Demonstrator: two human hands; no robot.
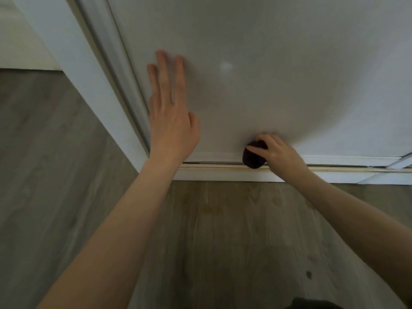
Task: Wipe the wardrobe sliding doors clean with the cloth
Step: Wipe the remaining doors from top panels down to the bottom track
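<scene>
Cloth [254,159] is a dark wad at the foot of the sliding door [289,74], by the bottom rail [223,171] just above the floor [223,230]. Your right hand [277,152] curls round it, pressing it on the panel. Left hand [171,121] is higher up, flat, fingers straight, bracing the door. Likely step: lowest strip. Next move probably a sideways sweep along the rail with steady pressure.

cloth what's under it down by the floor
The dark cloth, gripped by the right hand, lies against the bottom edge of the sliding door and overlaps the track. The patch of door and track beneath it is covered.
</scene>
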